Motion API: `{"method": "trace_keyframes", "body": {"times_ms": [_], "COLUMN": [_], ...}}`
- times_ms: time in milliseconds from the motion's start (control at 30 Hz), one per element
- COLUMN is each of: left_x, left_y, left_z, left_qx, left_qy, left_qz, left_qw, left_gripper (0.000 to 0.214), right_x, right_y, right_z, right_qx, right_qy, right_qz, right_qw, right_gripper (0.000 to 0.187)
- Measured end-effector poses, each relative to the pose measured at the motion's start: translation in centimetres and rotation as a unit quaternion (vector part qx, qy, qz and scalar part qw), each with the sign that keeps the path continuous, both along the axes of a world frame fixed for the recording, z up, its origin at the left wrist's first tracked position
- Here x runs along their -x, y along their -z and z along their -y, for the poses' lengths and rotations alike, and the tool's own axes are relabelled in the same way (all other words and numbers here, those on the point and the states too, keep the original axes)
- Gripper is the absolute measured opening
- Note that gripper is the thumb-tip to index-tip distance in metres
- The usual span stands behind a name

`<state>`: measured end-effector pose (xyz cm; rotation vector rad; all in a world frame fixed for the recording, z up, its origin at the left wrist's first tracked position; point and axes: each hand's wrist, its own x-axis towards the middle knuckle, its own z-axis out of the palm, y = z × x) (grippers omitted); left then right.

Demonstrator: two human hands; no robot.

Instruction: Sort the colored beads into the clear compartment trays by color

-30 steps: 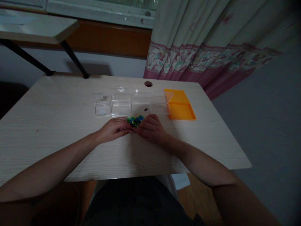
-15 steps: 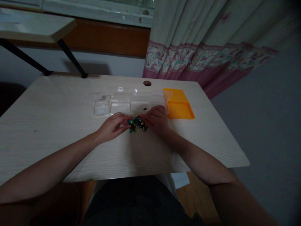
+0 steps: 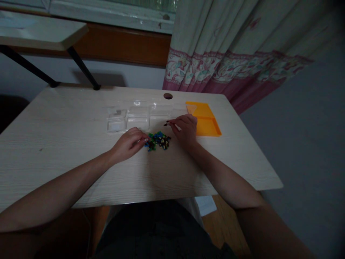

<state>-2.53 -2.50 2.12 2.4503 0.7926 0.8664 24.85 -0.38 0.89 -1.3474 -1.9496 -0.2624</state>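
A small heap of tiny blue, green, black and cream pieces [image 3: 159,140] lies on the table in front of me; their exact kind is too small to make out. My left hand [image 3: 129,144] is at the heap's left edge, thumb and forefinger pinched together, and what they may hold is unclear. Beyond the heap stands a clear plastic compartment box [image 3: 137,128]. Over its right part, my right hand [image 3: 185,130] pinches a small dark piece between thumb and fingertips. Another dark piece [image 3: 165,125] shows in the box just below those fingertips.
An orange open tray [image 3: 207,126] stands to the right of the clear box. Behind them is a round hole [image 3: 168,96] in the tabletop [image 3: 81,118]. A raised shelf [image 3: 43,32] on black legs stands at the back left, and a curtain [image 3: 199,68] hangs at the back right.
My right hand has moved from the heap up and away to the clear box, with a dark piece in its fingertips. The left hand has drawn slightly left, uncovering more of the heap.
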Motion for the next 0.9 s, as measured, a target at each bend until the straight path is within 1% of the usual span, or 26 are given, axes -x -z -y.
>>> {"method": "trace_keyframes", "body": {"times_ms": [100, 267, 333, 533, 900], "left_x": [0.02, 0.05, 0.02, -0.15, -0.19], "left_y": [0.09, 0.36, 0.35, 0.01, 0.30], "left_z": [-0.18, -0.48, -0.48, -0.20, -0.26], "left_qx": [-0.010, -0.022, -0.023, -0.037, -0.022], "left_qy": [-0.001, -0.056, -0.065, -0.020, -0.005], "left_qz": [-0.009, -0.012, -0.013, -0.048, -0.107], "left_qw": [1.000, 0.998, 0.998, 0.998, 0.994], "left_gripper": [0.020, 0.022, 0.021, 0.021, 0.023], "right_x": [-0.23, -0.31, -0.25, -0.19, -0.05], "right_y": [0.19, 0.26, 0.22, 0.27, 0.35], "right_z": [-0.18, -0.27, -0.23, -0.17, -0.22], "right_qx": [0.004, -0.001, 0.000, 0.009, 0.013], "right_qy": [0.007, 0.007, 0.005, 0.001, 0.008], "right_qz": [-0.002, -0.004, -0.007, -0.011, -0.005], "right_qw": [1.000, 1.000, 1.000, 1.000, 1.000], "right_gripper": [0.020, 0.021, 0.020, 0.018, 0.020]}}
